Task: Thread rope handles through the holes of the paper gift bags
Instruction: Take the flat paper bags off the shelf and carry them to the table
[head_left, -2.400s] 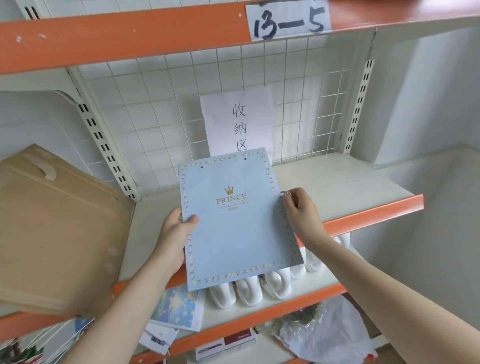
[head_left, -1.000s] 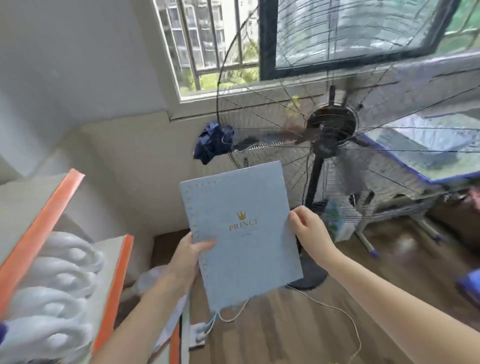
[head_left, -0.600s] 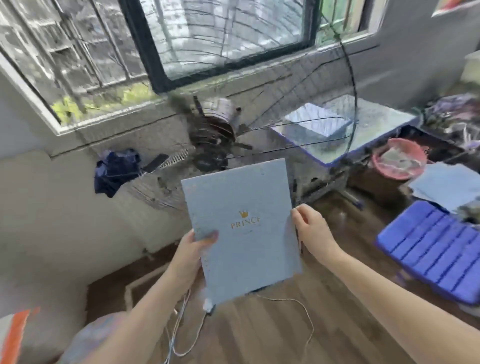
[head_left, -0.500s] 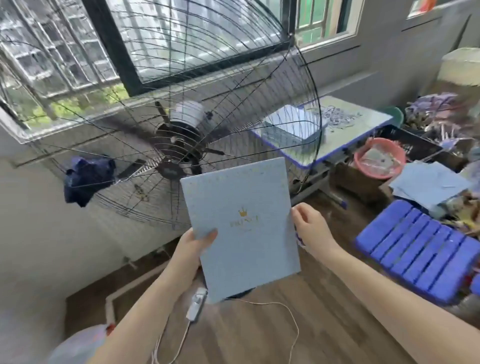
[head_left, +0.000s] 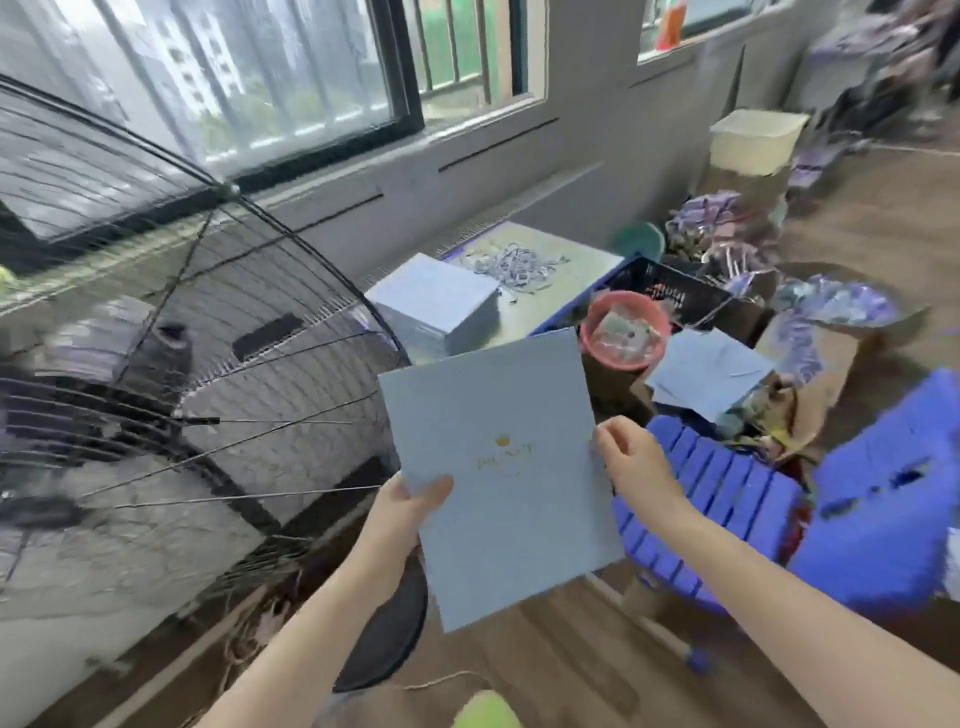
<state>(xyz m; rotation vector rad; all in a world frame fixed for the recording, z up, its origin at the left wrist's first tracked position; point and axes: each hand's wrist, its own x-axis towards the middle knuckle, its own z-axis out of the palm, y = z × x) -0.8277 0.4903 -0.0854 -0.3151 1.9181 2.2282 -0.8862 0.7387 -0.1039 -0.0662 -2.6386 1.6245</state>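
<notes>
Pale blue paper gift bag (head_left: 498, 467), folded flat, is held upright between both hands, long axis vertical. Left hand (head_left: 410, 512) pinches its left edge; right hand (head_left: 631, 462) grips its right edge. Beyond, right and ahead: blue stool (head_left: 711, 493), then desk (head_left: 566, 270) with stacked bags (head_left: 434, 306) and loose rope handles (head_left: 517, 262). Large fan (head_left: 171, 374) stands left.

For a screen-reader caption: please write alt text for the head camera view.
Two bare hands, left hand and right hand, hold a flat pale-blue paper gift bag by its side edges, above a wooden floor. A large black wire-caged fan stands left; blue plastic stools right.
</notes>
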